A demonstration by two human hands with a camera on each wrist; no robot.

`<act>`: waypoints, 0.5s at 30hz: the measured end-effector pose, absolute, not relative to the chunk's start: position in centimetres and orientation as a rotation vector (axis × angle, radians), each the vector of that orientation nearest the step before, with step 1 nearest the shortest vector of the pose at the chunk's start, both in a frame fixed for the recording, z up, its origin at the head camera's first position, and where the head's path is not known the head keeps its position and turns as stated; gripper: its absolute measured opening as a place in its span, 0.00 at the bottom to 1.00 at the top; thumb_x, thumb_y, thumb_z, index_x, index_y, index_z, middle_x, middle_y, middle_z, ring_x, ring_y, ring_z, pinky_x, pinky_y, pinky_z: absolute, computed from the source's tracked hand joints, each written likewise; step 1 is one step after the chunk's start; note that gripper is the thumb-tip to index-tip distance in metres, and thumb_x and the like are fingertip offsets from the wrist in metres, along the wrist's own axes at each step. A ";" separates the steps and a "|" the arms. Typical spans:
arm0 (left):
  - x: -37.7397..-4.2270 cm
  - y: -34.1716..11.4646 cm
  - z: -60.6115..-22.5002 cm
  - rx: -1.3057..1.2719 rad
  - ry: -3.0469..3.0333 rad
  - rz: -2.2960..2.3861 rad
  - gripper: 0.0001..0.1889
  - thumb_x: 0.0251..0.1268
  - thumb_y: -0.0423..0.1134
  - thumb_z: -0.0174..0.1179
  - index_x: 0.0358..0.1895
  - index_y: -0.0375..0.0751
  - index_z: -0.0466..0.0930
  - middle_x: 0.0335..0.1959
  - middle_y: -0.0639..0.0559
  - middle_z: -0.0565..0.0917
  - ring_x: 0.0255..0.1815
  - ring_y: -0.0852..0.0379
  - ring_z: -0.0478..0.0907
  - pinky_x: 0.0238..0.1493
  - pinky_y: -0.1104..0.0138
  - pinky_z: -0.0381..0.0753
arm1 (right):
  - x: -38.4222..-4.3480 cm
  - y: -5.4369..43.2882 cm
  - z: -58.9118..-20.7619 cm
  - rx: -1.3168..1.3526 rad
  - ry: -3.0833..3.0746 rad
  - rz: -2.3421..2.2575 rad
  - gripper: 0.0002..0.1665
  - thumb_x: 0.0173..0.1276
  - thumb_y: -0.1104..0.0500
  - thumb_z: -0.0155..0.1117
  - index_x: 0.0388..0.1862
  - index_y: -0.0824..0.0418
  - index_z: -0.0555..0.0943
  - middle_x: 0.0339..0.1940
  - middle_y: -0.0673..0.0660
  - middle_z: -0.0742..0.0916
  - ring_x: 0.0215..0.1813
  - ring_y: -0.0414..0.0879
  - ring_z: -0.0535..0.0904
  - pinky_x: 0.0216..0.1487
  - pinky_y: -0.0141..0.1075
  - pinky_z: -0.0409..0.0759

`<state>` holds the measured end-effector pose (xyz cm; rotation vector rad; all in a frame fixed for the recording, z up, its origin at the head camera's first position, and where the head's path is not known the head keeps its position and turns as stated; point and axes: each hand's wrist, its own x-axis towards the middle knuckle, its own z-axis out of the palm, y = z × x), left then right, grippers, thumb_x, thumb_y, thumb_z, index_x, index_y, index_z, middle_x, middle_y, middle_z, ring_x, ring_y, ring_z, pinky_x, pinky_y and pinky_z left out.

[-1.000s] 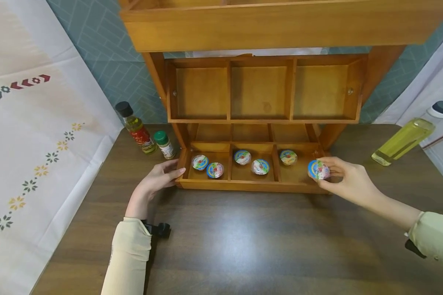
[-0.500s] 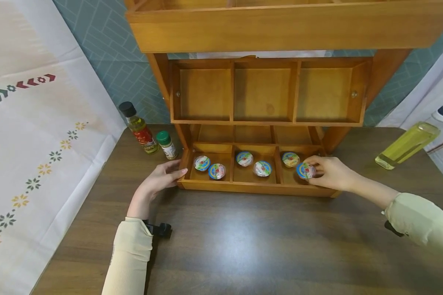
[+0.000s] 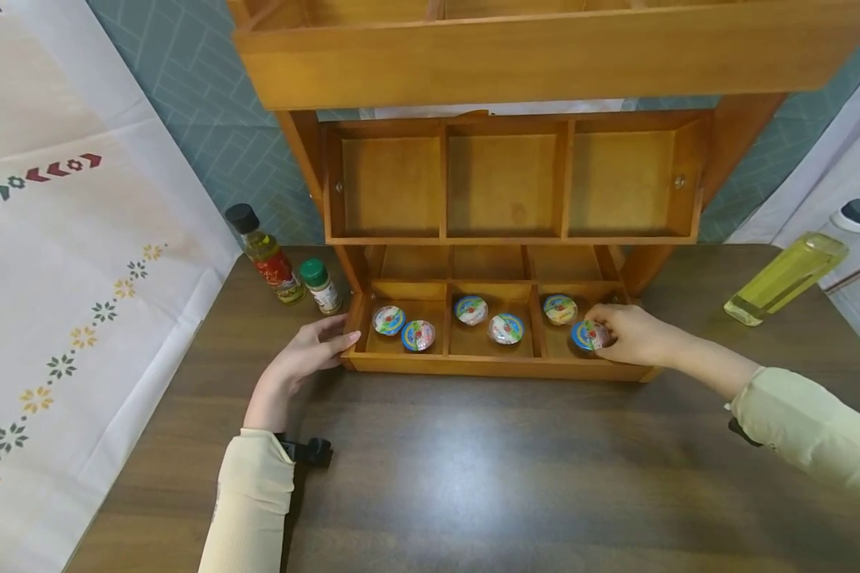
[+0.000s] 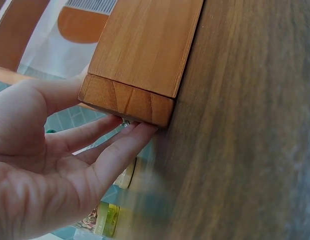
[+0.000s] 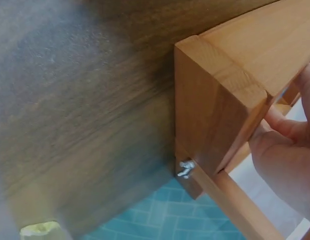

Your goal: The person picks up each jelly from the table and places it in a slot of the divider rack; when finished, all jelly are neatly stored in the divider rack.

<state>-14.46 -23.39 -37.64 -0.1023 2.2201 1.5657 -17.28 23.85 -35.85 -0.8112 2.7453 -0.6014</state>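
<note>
In the head view, my right hand (image 3: pixel 631 334) pinches a small jelly cup (image 3: pixel 586 337) with a blue-rimmed printed lid, low inside the right compartment of the wooden rack's bottom tray (image 3: pixel 473 366). Beside it sits an orange-toned jelly cup (image 3: pixel 560 309). Two cups share the middle compartment, among them a jelly cup (image 3: pixel 506 329); the left one also has two, including a pinkish jelly cup (image 3: pixel 419 336). My left hand (image 3: pixel 308 350) grips the tray's left end, thumb over the top edge and fingers against the outer side (image 4: pixel 129 107). The right wrist view hides the held cup behind the tray wall.
Above the bottom tray stand a tilted middle tier (image 3: pixel 502 187) and an overhanging upper tier (image 3: pixel 516 68). At left are an oil bottle (image 3: pixel 272 263) and a green-capped spice jar (image 3: pixel 320 286). A taller oil bottle (image 3: pixel 788 274) stands at right.
My right hand has carried the jelly cup leftward from the tray's right end and lowered it into the right compartment beside the orange-toned cup. My left hand has stayed at the tray's left end.
</note>
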 end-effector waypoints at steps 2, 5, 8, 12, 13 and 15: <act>-14.5 -23.4 -37.7 -0.107 2.217 1.565 0.37 0.68 0.46 0.54 0.72 0.35 0.49 0.69 0.34 0.59 0.65 0.40 0.63 0.62 0.49 0.67 | -17.2 23.8 -35.7 -0.823 2.762 -0.564 0.18 0.50 0.68 0.69 0.42 0.68 0.76 0.31 0.55 0.81 0.31 0.44 0.75 0.30 0.35 0.74; -14.5 -23.4 -37.8 -0.109 2.213 1.567 0.37 0.68 0.47 0.55 0.72 0.35 0.49 0.69 0.34 0.59 0.65 0.40 0.63 0.62 0.50 0.67 | -17.0 23.7 -35.6 -0.820 2.772 -0.533 0.19 0.49 0.68 0.69 0.42 0.68 0.76 0.30 0.56 0.81 0.30 0.44 0.75 0.30 0.36 0.73; -14.5 -23.4 -37.8 -0.109 2.211 1.574 0.37 0.68 0.46 0.55 0.72 0.34 0.49 0.69 0.34 0.59 0.65 0.40 0.63 0.62 0.50 0.67 | -16.9 23.7 -35.4 -0.807 2.759 -0.518 0.22 0.49 0.68 0.70 0.44 0.69 0.76 0.33 0.58 0.82 0.33 0.47 0.79 0.33 0.38 0.78; -14.4 -23.6 -37.7 -0.116 2.207 1.594 0.36 0.68 0.46 0.54 0.72 0.34 0.50 0.69 0.35 0.59 0.66 0.40 0.63 0.62 0.49 0.67 | -17.1 23.6 -34.9 -0.787 2.710 -0.548 0.28 0.50 0.68 0.71 0.51 0.72 0.73 0.40 0.64 0.82 0.40 0.54 0.81 0.40 0.44 0.81; -14.3 -23.6 -37.7 -0.111 2.209 1.596 0.36 0.68 0.46 0.54 0.72 0.34 0.49 0.70 0.34 0.58 0.66 0.40 0.62 0.62 0.49 0.67 | -17.1 23.5 -34.7 -0.787 2.702 -0.556 0.30 0.50 0.68 0.71 0.53 0.73 0.73 0.42 0.65 0.82 0.42 0.56 0.81 0.42 0.45 0.81; -14.2 -23.8 -37.7 -0.113 2.208 1.601 0.36 0.68 0.46 0.54 0.72 0.34 0.49 0.70 0.35 0.57 0.66 0.40 0.61 0.63 0.49 0.66 | -17.1 23.5 -34.3 -0.792 2.685 -0.586 0.32 0.51 0.69 0.70 0.56 0.74 0.71 0.46 0.69 0.81 0.47 0.61 0.79 0.46 0.47 0.80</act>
